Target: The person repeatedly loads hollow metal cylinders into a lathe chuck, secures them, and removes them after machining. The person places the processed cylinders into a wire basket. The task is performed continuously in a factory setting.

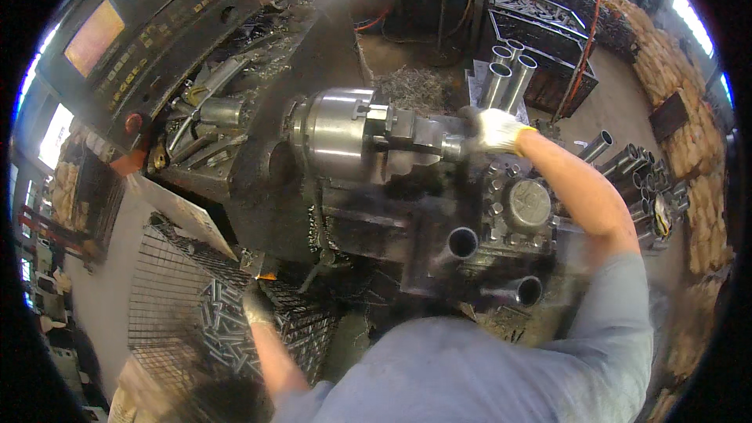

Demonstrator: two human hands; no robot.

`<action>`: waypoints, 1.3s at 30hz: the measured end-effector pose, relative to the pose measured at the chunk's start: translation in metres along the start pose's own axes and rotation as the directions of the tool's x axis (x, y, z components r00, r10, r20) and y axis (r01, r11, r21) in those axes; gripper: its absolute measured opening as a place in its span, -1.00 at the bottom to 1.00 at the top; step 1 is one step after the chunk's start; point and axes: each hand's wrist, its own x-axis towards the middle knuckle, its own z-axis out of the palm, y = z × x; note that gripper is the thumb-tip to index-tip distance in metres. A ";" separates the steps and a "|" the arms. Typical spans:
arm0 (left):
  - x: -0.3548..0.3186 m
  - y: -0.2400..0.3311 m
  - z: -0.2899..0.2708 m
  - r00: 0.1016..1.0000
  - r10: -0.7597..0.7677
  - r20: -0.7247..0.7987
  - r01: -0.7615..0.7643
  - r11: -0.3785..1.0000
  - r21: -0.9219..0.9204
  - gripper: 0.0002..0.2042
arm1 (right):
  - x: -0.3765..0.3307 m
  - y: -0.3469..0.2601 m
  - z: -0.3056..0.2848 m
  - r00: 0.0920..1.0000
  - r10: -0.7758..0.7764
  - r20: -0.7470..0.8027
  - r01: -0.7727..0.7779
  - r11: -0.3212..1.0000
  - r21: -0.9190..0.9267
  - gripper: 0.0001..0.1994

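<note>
My right hand (500,131), in a pale work glove, is closed at the free end of a short metal tube (452,148); its fingertips are partly hidden. The tube lies in line with the shiny lathe chuck (338,129), between its jaws (395,124) and my glove. Low on the left, my gloved left hand (257,307) reaches to the machine's front, just below a small fitting with an orange part (267,276). Its fingers are dark and blurred, so their grip is unclear. Below my right forearm sits the bolted tool post (526,204).
Two tubes (462,243) (528,291) lie nearest my body. Several tubes (501,78) stand beyond my right hand, with more stacked (638,180) at the right. A wire basket (160,290) holds short metal pieces (227,329). The control panel (141,31) stands at far left.
</note>
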 end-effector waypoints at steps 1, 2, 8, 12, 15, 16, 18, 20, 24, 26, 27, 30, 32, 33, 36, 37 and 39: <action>0.005 -0.002 -0.003 0.999 0.005 0.047 -0.007 0.998 0.057 -0.79 | -0.022 -0.006 -0.014 0.993 0.042 -0.108 -0.033 0.996 0.086 -0.19; 0.006 -0.007 -0.003 0.998 0.059 -0.036 -0.057 0.998 0.038 -0.73 | -0.051 -0.012 -0.030 0.977 0.048 -0.207 -0.014 0.986 0.164 -0.24; -0.085 0.022 0.086 0.510 0.858 -0.059 -0.230 0.202 0.952 -0.53 | -0.234 -0.040 -0.028 0.638 0.597 -0.487 -0.182 0.731 0.658 -0.63; -0.153 0.143 0.215 -0.070 0.883 0.464 -0.583 -0.414 0.699 -0.67 | -0.331 -0.021 0.046 0.430 0.568 -0.702 -0.127 0.808 0.576 -0.69; -0.126 0.242 0.305 0.063 0.756 0.651 -0.481 -0.549 0.684 -0.51 | -0.373 -0.021 0.091 0.318 0.776 -0.545 -0.323 0.629 0.707 -0.67; -0.106 0.270 0.329 0.224 0.762 0.607 -0.391 -0.501 0.772 -0.36 | -0.381 -0.027 0.101 0.368 0.707 -0.604 -0.405 0.707 0.580 -0.68; -0.069 0.315 0.360 0.480 0.684 0.550 -0.303 -0.459 0.835 -0.21 | -0.398 -0.046 0.111 0.440 0.613 -0.656 -0.375 0.789 0.486 -0.70; -0.053 0.336 0.376 0.643 0.599 0.477 -0.125 -0.533 0.837 -0.17 | -0.415 -0.069 0.114 0.443 0.722 -0.531 -0.303 0.678 0.670 -0.70; -0.099 0.294 0.366 0.387 0.746 0.541 -0.338 -0.431 0.836 -0.30 | -0.439 -0.095 0.123 0.467 0.644 -0.606 -0.299 0.760 0.577 -0.73; -0.145 0.225 0.336 -0.066 0.749 0.659 -0.634 -0.541 0.552 -0.48 | -0.444 -0.098 0.134 0.492 0.767 -0.413 -0.298 0.594 0.747 -0.74; -0.164 0.177 0.313 -0.227 0.720 0.655 -0.657 -0.610 0.443 -0.55 | -0.444 -0.096 0.140 0.529 0.740 -0.416 -0.286 0.617 0.733 -0.74; -0.210 0.012 0.210 0.086 0.651 0.754 -0.854 -0.342 0.392 -0.73 | -0.428 -0.091 0.161 0.617 0.674 -0.406 -0.267 0.664 0.698 -0.72; -0.226 -0.091 0.140 0.664 0.285 0.691 -0.726 0.026 0.687 -0.82 | -0.409 -0.085 0.170 0.677 0.645 -0.354 -0.218 0.635 0.741 -0.64; -0.240 -0.136 0.105 0.796 0.180 0.578 -0.596 0.073 0.799 -0.81 | -0.399 -0.083 0.174 0.700 0.615 -0.363 -0.206 0.660 0.722 -0.59; -0.281 -0.211 0.023 0.961 -0.173 0.215 -0.212 0.033 0.977 -0.64 | -0.362 -0.075 0.179 0.813 0.491 -0.314 -0.178 0.722 0.669 -0.45; -0.298 -0.220 0.003 0.961 -0.127 0.245 -0.234 0.098 0.967 -0.63 | -0.349 -0.076 0.182 0.846 0.446 -0.292 -0.143 0.718 0.681 -0.44; -0.324 -0.224 -0.021 0.964 -0.146 0.222 -0.197 0.172 0.965 -0.61 | -0.328 -0.078 0.188 0.910 0.293 -0.294 -0.084 0.823 0.562 -0.53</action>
